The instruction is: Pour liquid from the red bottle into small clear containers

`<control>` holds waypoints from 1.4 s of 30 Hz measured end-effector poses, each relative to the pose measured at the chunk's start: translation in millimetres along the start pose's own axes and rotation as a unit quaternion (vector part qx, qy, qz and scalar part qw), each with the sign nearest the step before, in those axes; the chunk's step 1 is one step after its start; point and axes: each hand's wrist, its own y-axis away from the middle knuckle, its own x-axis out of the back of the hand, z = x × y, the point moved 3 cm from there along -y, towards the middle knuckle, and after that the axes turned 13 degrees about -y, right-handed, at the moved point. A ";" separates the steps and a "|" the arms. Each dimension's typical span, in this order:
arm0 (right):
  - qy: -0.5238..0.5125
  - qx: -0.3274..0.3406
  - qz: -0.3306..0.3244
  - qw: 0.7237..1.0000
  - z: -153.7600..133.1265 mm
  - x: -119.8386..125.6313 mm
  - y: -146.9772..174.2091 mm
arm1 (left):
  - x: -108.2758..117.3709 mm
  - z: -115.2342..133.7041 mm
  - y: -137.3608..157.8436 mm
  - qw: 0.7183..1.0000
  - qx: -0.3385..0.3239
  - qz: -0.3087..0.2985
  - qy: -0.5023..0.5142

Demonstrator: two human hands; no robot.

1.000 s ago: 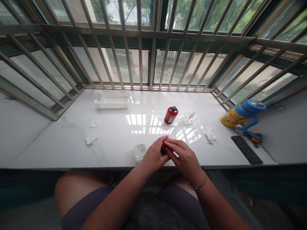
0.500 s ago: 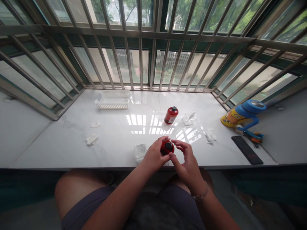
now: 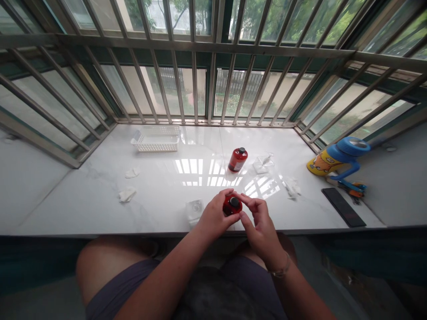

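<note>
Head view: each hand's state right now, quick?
Left hand: holding the near red bottle.
Right hand: curved at that bottle's other side; whether it grips cannot be told.

Both forearms (image 3: 170,269) reach forward and inward, toward each other. The left hand (image 3: 215,215) is curved in a grip, its thumb opposite the fingers; the right hand (image 3: 260,227) is loosely bent, with thumb and forefinger apart.

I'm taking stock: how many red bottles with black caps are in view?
2. One glossy red bottle with a black cap is in the left hand, partly covered; the second red bottle stands farther back on the white marbled counter.
</note>
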 end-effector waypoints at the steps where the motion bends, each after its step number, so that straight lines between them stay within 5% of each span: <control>1: 0.012 -0.005 -0.003 1.000 0.1 0.3 0.0 | -0.5 -0.1 0.3 1.000 -0.001 -0.003 0.004; 6: 0.075 -0.005 0.059 0.995 -5.0 7.7 -4.0 | -2.5 -0.1 1.2 1.000 -0.008 -0.003 0.007; 15: 0.181 0.010 0.030 0.983 -11.8 2.2 -15.5 | -8.0 -3.5 3.0 0.999 -0.023 0.027 0.002; 24: 0.241 0.036 0.064 0.968 -14.9 -5.2 -24.5 | -26.8 -10.4 13.2 0.990 -0.053 0.123 -0.049; 28: 0.227 0.021 0.055 0.972 -14.0 -7.0 -32.7 | -16.4 -7.4 18.8 0.986 -0.100 0.094 -0.091; 34: 0.197 0.040 0.019 0.979 -14.0 -14.1 -35.7 | 8.7 -11.4 15.5 0.994 -0.049 0.050 -0.079; 42: 0.215 0.020 0.070 0.974 -6.9 -15.1 -26.6 | -5.4 -4.0 13.7 0.969 -0.070 0.176 -0.158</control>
